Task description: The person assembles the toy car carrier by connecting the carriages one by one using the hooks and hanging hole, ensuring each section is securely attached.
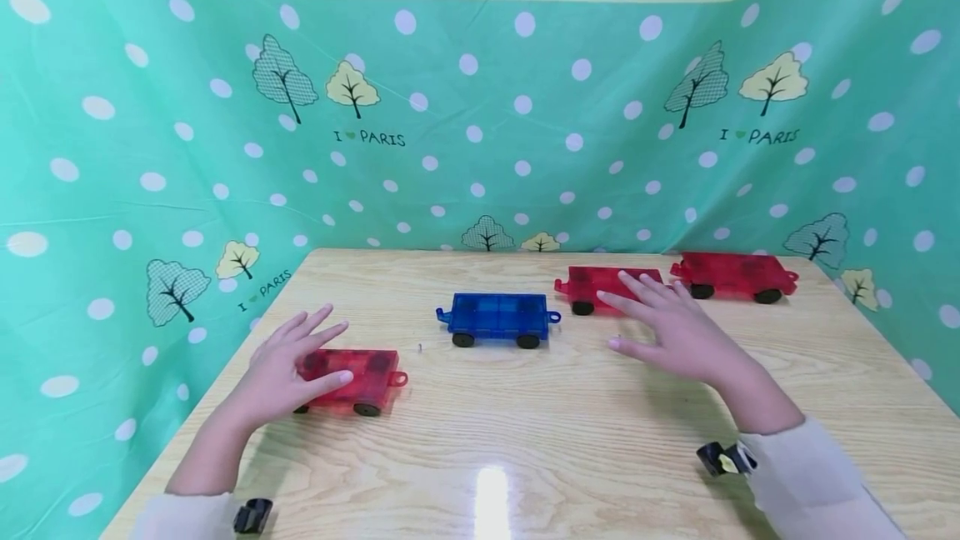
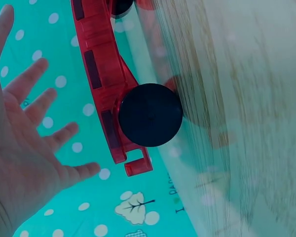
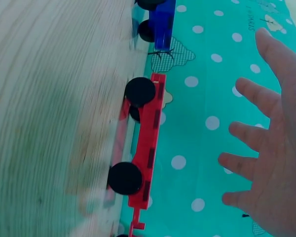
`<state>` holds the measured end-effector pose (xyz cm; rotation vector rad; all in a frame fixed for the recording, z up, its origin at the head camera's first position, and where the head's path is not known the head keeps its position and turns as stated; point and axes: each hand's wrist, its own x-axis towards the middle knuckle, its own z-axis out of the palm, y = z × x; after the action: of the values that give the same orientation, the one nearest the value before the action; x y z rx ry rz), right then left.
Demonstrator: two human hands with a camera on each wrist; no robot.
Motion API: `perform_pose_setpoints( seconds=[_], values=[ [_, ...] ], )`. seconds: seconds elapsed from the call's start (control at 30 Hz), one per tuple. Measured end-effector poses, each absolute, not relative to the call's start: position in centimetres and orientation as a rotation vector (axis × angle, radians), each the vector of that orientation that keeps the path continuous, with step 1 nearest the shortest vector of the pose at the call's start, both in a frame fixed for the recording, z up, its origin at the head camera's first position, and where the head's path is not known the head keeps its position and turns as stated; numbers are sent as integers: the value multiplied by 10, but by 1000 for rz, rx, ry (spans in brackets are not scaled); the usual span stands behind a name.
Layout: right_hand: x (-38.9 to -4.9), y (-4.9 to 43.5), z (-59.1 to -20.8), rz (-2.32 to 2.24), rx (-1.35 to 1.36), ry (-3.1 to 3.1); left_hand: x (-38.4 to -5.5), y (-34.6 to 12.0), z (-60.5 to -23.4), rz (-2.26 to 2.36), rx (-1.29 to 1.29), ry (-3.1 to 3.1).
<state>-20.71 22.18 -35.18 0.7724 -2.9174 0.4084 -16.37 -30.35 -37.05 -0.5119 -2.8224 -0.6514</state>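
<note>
Four toy wagons stand on a wooden tabletop (image 1: 510, 423) before a dotted green cloth (image 1: 525, 127). The left hand (image 1: 276, 375), fingers spread wide, overlaps the nearest red wagon (image 1: 372, 369), at left, concealing its left end and coupling; in the left wrist view, cloth shows between fingers and wagon, whose far portion is cropped by the upper edge. The right hand (image 1: 678, 332), likewise spread, is seen in front of the middle red wagon (image 1: 588, 280), masking its right end; whether that wagon's coupling meets the rearmost red wagon (image 1: 735, 273), at far right, cannot be determined from the head view. The blue wagon (image 1: 498, 317), between the nearest and middle red ones, appears whole there but is truncated at the top of the right wrist view. Both sleeves (image 1: 810, 473) run out of frame below.
</note>
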Motion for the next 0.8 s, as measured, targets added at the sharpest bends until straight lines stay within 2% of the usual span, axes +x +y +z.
perform_pose_setpoints(
  seconds=[0.47, 0.8],
  values=[
    [-216, 203, -353, 557, 903, -2911, -168, -303, -373, -831, -649, -2705],
    [-224, 188, -350, 655, 1034, -2863, -167, -304, -368, -936, -656, -2736]
  ],
)
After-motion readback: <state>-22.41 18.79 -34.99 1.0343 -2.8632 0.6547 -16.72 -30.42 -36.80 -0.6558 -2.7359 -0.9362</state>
